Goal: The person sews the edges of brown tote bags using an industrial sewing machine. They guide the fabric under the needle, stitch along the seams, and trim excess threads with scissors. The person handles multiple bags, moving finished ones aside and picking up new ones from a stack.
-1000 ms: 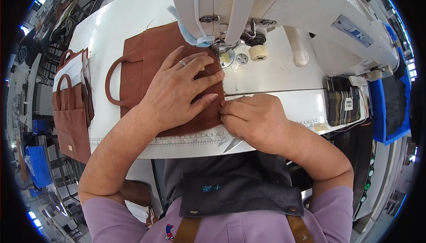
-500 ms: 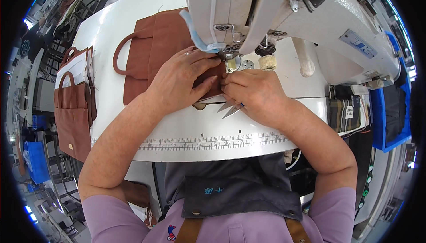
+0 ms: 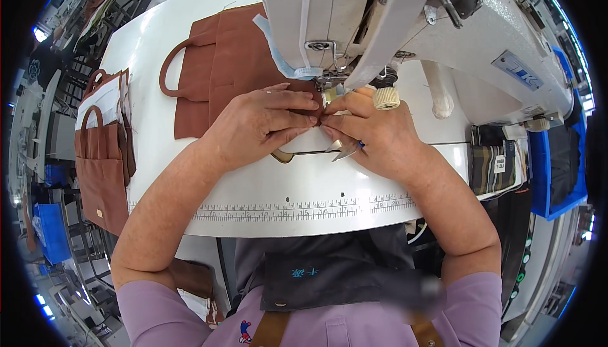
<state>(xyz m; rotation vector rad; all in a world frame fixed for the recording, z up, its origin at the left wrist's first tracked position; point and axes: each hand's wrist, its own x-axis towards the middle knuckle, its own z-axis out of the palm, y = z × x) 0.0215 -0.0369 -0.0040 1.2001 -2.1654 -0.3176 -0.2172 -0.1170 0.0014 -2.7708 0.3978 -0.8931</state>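
A brown fabric bag panel [image 3: 237, 49] with a loop handle lies flat under the head of a white sewing machine [image 3: 292, 11]. My left hand [image 3: 256, 122] rests over its right part, thumb and fingers closed on the fabric edge just in front of the needle area. There the fingertips of my right hand [image 3: 383, 128] meet them and pinch the same edge. Small scissors [image 3: 343, 151] are tucked in my right palm, their blades poking out below the fingers. The exact fold between the fingertips is hidden.
Brown bag pieces with handles [image 3: 101, 176] hang over the table's left edge. A ruler strip [image 3: 304, 212] runs along the front. At the right lie striped fabric pieces [image 3: 491, 166] beside a blue bin [image 3: 546, 201]. A cream knob [image 3: 386, 98] sits above my right hand.
The fingers of both hands have come closer together at the fabric edge. The bag panel has shifted slightly, and the scissors' blades have turned and now show less.
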